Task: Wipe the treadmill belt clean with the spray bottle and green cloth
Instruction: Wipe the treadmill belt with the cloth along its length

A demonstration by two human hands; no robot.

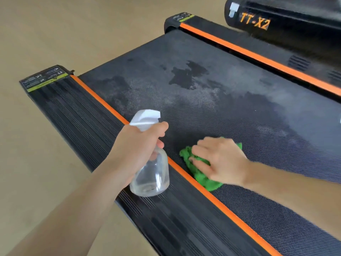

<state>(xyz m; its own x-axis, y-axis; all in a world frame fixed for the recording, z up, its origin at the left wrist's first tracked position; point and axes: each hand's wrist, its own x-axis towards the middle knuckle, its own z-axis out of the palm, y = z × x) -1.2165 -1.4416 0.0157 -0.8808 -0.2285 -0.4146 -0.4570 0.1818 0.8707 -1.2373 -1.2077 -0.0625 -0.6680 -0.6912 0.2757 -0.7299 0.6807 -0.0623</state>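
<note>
The black textured treadmill belt [212, 100] runs diagonally across the view, with dark wet patches and greyish dusty areas. My left hand [137, 145] grips the neck of a clear spray bottle [151, 174] with a white trigger head, held above the left side rail. A crumpled green cloth [200, 174] lies on the belt close to the left orange stripe. My right hand [219, 159] lies on the cloth with its fingers spread flat, pressing it onto the belt. Part of the cloth is hidden under that hand.
Ribbed black side rails [77, 115] with orange stripes [254, 56] border the belt on both sides. A black part marked "TT-X2" [276, 17] stands at the upper right. Beige flooring [55, 34] surrounds the treadmill's end on the left.
</note>
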